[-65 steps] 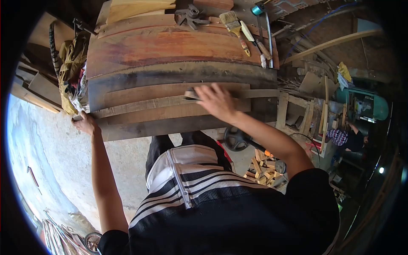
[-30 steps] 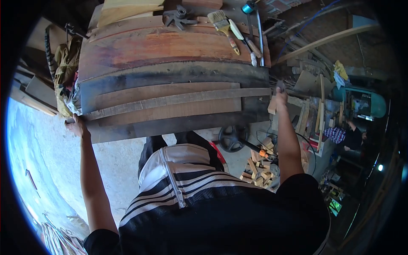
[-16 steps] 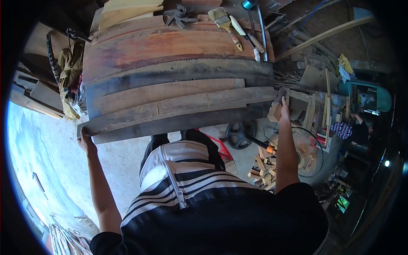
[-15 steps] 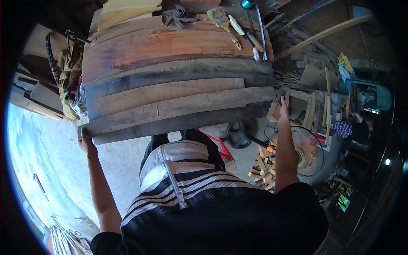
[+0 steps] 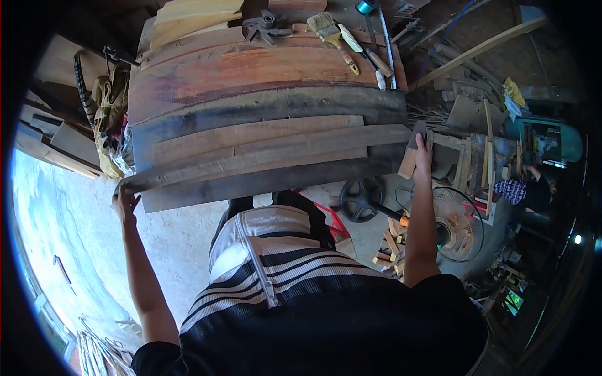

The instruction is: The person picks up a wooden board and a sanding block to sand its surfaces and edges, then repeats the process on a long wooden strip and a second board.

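A long brown wooden board [image 5: 263, 150] spans the front of the workbench, one end in each of my hands. My left hand [image 5: 127, 203] is closed round its left end, beyond the bench edge, with some fingertips showing. On the right end, my right hand [image 5: 422, 160] grips with the fingers hidden behind the wood. Under the held board lie a shorter light-brown board [image 5: 257, 130] and a dark flat surface [image 5: 251, 185]. A reddish-brown plank [image 5: 251, 66] lies farther back on the bench.
A paintbrush [image 5: 325, 28], a white-handled tool [image 5: 350, 39] and a dark star-shaped metal part [image 5: 268, 26] lie at the back. Below right are a black handwheel [image 5: 362, 199], a fan [image 5: 461, 216] and wood offcuts [image 5: 390, 244]. Another person [image 5: 533, 188] is at far right.
The held board has rolled slightly between my hands and shows a narrower, browner face. Its right end has tipped upward, and my left hand's fingers have shifted. The whole view has moved slightly.
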